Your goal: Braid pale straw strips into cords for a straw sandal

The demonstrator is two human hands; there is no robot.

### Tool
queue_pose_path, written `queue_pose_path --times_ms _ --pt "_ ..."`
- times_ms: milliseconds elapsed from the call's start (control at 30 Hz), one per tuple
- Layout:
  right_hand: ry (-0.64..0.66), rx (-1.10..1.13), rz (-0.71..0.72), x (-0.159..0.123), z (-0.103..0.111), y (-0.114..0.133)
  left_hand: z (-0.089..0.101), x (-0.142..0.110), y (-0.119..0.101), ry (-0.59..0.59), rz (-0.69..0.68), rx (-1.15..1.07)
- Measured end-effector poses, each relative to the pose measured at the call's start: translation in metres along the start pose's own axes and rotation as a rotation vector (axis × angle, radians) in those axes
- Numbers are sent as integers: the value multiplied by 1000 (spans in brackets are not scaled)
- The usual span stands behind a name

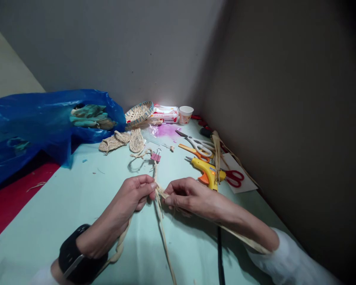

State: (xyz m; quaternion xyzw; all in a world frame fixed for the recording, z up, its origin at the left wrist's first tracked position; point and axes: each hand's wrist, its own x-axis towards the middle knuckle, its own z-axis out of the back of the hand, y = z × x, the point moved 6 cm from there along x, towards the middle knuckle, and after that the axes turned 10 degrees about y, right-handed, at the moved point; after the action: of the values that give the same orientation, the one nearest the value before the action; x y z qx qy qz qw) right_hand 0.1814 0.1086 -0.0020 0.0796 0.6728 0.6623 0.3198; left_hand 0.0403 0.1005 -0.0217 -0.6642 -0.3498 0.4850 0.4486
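A pale straw-like braid [155, 171] runs down from a pink binder clip [156, 157] on the table. At the braid's lower end my left hand [138, 192] pinches the strands between thumb and fingers. Just to the right, my right hand [186, 196] grips another strand, drawn out sideways from the same point. One loose strand [163, 233] hangs down between both hands toward me. Another strand [118, 249] trails under my left wrist, and a third passes beneath my right forearm. Some of my right fingertips are hidden behind the hand.
A yellow glue gun [209, 170], white-handled scissors [197, 144] and red-handled scissors [235, 179] lie to the right. Behind are coiled braids [136, 140], a woven basket [140, 113], a tissue pack [166, 114] and a paper cup [186, 114]. A blue plastic bag [47, 114] fills the left.
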Motion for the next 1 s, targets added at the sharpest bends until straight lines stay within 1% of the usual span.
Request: queue_pose_path --times_ms 233,367,500,567,667,700,900,967,1000 --pt "-154 -81 -11 2 6 -1 0 1 0 26 -22 25" --pt "-171 -91 -12 3 4 -1 1 2 3 32 -24 9" --pt "-196 -115 8 2 8 0 1 2 2 30 -33 4" --pt "-247 -155 24 1 14 3 1 0 1 31 -39 4" --pt "-376 -253 54 -2 20 9 0 -2 -2 19 -32 34" --pt "-405 -284 64 -2 20 11 -1 -2 -2 18 -29 48" --pt "-485 -493 74 1 4 14 -3 -1 -5 35 -53 54" --pt "-494 -521 76 2 2 14 -2 0 -4 33 -52 56" --pt "-478 -506 77 3 2 14 -1 0 -3 31 -51 59"
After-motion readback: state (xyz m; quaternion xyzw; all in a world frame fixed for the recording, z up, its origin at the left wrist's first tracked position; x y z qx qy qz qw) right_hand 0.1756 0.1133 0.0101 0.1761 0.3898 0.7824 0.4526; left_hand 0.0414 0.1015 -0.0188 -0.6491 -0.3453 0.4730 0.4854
